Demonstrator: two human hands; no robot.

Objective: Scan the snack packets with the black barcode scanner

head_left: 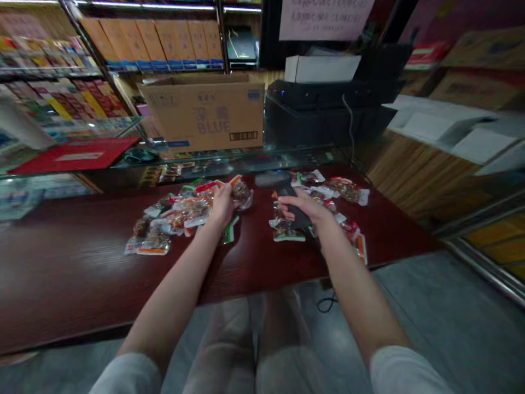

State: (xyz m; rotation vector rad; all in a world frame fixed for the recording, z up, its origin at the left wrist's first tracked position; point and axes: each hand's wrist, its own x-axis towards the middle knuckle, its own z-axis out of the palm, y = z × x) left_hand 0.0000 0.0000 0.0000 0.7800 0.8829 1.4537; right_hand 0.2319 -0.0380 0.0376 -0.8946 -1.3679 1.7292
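Observation:
My right hand (301, 205) is wrapped round the handle of a dark barcode scanner (300, 218), whose blurred head points left. My left hand (223, 205) grips a clear snack packet (241, 192) with brown contents and an orange edge, at the right side of a loose pile of similar packets (191, 210). Beneath that hand lies a packet with a green edge (229, 230). More packets (346, 190) are spread around and beyond the scanner, and one packet (287, 230) lies just left of its handle. My left fingertips are partly hidden.
A dark red tabletop (82, 262) carries the packets. Behind it stand a glass counter (246, 161), a large cardboard box (205, 117) and black equipment (311, 120) with a hanging cable. A red folder (77, 153) lies at left; a wooden cabinet (410, 164) borders the right.

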